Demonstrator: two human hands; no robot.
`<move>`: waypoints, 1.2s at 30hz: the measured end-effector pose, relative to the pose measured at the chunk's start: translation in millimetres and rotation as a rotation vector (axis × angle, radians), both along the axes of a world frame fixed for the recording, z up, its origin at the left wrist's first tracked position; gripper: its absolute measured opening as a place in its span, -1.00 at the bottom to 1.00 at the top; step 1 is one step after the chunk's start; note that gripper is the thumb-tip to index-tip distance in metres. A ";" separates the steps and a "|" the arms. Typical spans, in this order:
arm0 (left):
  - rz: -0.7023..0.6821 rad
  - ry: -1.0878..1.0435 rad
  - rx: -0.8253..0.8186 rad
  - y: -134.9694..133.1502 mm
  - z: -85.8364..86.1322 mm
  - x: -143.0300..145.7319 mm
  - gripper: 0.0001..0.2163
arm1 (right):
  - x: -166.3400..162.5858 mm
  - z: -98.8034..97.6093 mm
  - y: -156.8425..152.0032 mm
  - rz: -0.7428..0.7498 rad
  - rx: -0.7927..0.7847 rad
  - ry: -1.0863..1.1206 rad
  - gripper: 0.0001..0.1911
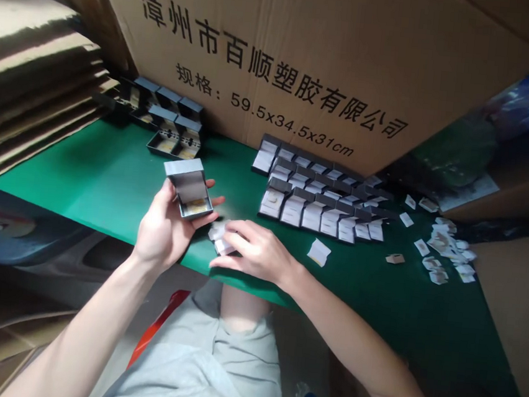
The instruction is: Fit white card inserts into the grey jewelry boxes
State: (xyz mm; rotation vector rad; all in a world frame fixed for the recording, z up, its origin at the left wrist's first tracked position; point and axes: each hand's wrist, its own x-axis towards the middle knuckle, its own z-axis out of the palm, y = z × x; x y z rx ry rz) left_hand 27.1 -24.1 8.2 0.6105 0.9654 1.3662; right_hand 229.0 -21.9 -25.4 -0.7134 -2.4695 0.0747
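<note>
My left hand is wrapped around a small jewelry box, dark outside with a pale lining. Its lid stands up, and something yellowish lies in the bottom. Close beside it, low over the table's front edge, my right hand has its fingers closed on a white box insert, partly hidden by the fingers. Another white insert lies on the green table to the right. Beyond it stand rows of opened jewelry boxes with white insides.
More opened boxes stand at the back left, with yellowish contents. Loose white inserts are heaped at the right. A large printed carton rises behind the table, and stacked cardboard sheets border its left side.
</note>
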 end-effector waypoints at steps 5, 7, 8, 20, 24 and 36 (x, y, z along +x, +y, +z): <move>-0.013 0.010 0.013 0.5 0.8 0.9 -0.66 | 9.7 2.3 -7.8 0.010 -0.258 0.293 -0.72; -0.006 -0.011 0.013 0.7 0.7 0.8 -0.66 | 12.9 4.6 -8.7 0.008 -0.333 0.333 -0.83; 0.000 -0.024 0.014 1.1 0.4 0.5 -0.66 | 13.6 5.7 -8.5 0.015 -0.364 0.328 -0.82; -0.040 -0.147 0.075 3.9 -6.0 -4.4 -0.70 | 11.4 5.9 -4.4 0.001 -0.273 0.258 -0.87; -0.124 -0.123 0.145 0.2 -7.4 -4.8 -0.70 | 18.3 10.6 -1.8 -0.121 -0.087 0.416 -0.85; -0.301 0.241 0.236 -1.5 -31.6 -7.9 -0.36 | 12.9 15.6 -5.0 -0.181 0.269 0.370 -0.73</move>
